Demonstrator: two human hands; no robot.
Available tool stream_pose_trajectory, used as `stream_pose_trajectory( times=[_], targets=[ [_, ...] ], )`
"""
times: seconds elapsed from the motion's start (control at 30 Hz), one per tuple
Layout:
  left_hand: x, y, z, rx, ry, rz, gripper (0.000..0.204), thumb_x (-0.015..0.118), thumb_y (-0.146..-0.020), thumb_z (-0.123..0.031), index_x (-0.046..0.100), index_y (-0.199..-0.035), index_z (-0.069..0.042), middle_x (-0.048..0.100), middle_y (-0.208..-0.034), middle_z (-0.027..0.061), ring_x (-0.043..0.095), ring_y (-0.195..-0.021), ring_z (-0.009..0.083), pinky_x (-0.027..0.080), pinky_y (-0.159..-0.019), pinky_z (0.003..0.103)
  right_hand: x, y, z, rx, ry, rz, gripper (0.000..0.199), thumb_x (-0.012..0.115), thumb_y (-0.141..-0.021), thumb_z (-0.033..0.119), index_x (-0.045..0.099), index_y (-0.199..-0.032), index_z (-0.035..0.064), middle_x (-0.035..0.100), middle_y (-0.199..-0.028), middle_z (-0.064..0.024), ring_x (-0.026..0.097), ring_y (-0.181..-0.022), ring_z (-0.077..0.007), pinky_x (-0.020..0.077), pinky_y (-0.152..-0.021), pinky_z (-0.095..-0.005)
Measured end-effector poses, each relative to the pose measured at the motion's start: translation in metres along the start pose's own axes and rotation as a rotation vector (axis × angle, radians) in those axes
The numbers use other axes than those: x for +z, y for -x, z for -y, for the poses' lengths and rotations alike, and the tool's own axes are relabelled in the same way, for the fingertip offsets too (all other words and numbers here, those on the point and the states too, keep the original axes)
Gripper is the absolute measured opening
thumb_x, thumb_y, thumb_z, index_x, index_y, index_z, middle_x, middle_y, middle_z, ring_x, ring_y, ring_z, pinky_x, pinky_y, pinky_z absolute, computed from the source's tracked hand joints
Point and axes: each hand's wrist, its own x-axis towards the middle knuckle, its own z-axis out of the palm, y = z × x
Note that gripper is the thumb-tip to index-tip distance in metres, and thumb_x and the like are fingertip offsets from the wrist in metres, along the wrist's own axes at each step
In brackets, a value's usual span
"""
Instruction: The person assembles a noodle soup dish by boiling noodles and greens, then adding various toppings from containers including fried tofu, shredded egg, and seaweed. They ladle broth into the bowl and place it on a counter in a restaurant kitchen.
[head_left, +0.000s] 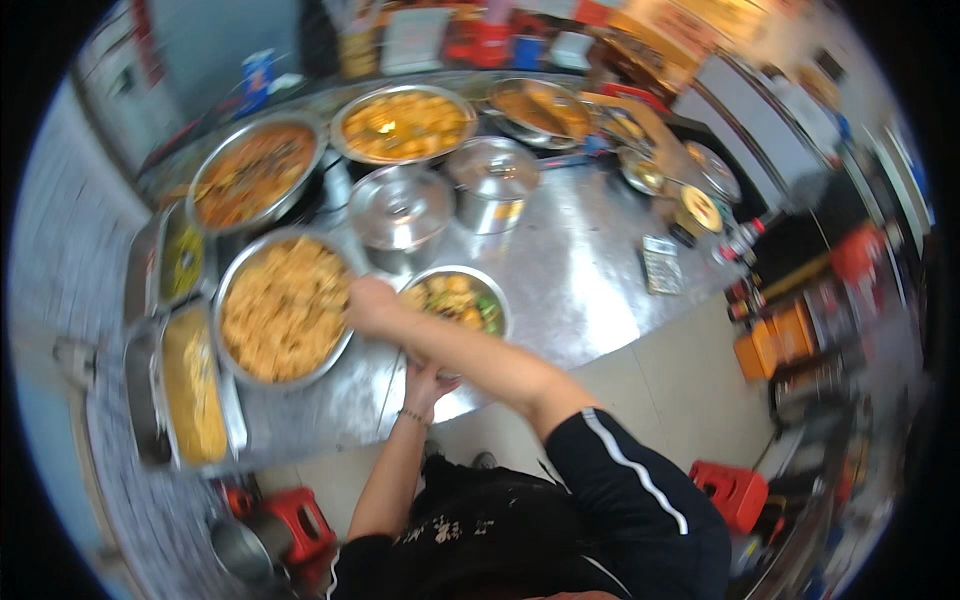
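Observation:
My left hand (427, 388), with a dark bracelet at its wrist, grips the near side of a metal bowl (506, 318) from below. Inside the bowl is mixed food (455, 298) with yellow chunks and green pieces. My right arm crosses over the bowl's near left part and hides some of it. At the right rim of a large round basin (219, 318), my right hand (372, 306) is closed and blurred; what it may hold is hidden. Flat, pale yellow-orange food pieces (283, 308) fill that basin.
Two lidded metal pots (400, 205) (493, 180) stand behind the bowl. Basins of stew (255, 172) and yellow chunks (405, 125) line the back. Rectangular trays (195, 390) sit at the left. A red stool (300, 525) is below the steel counter (590, 270).

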Motion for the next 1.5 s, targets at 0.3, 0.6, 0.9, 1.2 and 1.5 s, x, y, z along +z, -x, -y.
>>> stream_pose_trajectory(
  times=[0.3,0.6,0.9,1.2,1.5],
  targets=[
    [-0.005,0.001,0.006,0.137,0.005,-0.008,0.043,0.043,-0.078,0.003,0.039,-0.12,-0.005,0.052,-0.104,0.0126,0.058,-0.089,0.0261,0.054,-0.072,0.045,-0.077,0.084,-0.068,-0.04,-0.269,-0.175,0.042,0.061,-0.076,0.029,0.056,-0.106,0.0001,0.06,-0.1,-0.0211,0.057,-0.095,-0.0327,0.0464,-0.079,-0.0389],
    [0.047,0.036,0.035,0.073,-0.309,-0.046,0.045,0.041,-0.073,0.001,0.039,-0.118,-0.003,0.057,-0.09,0.0099,0.061,-0.07,0.0211,0.056,-0.05,0.031,-0.087,0.406,-0.329,0.771,-0.339,-0.544,0.027,0.061,-0.077,0.025,0.064,-0.09,0.0019,0.064,-0.076,-0.0145,0.062,-0.075,-0.023,0.0477,-0.067,-0.0338],
    [0.284,0.016,0.145,-0.068,-0.411,0.265,0.042,0.045,-0.078,0.0,0.039,-0.119,-0.002,0.056,-0.101,0.0097,0.061,-0.08,0.018,0.054,-0.067,0.031,0.003,0.66,-0.401,1.308,-1.068,-0.607,0.017,0.058,-0.082,0.011,0.06,-0.09,-0.0046,0.062,-0.07,-0.0093,0.058,-0.053,-0.0146,0.0473,-0.046,-0.0249],
    [0.47,-0.041,0.218,-0.12,-0.581,0.606,0.043,0.045,-0.075,0.001,0.042,-0.118,-0.001,0.059,-0.101,0.0106,0.063,-0.081,0.0185,0.056,-0.065,0.03,-0.088,0.635,-0.505,1.055,-1.111,-0.809,0.022,0.059,-0.083,0.013,0.059,-0.098,-0.0039,0.062,-0.074,-0.0083,0.058,-0.059,-0.0125,0.0463,-0.05,-0.0235],
    [0.601,-0.098,0.285,-0.239,-0.617,0.68,0.044,0.045,-0.075,0.001,0.042,-0.119,-0.003,0.059,-0.1,0.0111,0.063,-0.08,0.0189,0.056,-0.064,0.032,-0.083,0.759,-0.585,1.523,-1.113,-0.88,0.02,0.06,-0.081,0.014,0.06,-0.091,-0.0023,0.063,-0.073,-0.0107,0.06,-0.054,-0.0159,0.0487,-0.047,-0.0264]
  ],
)
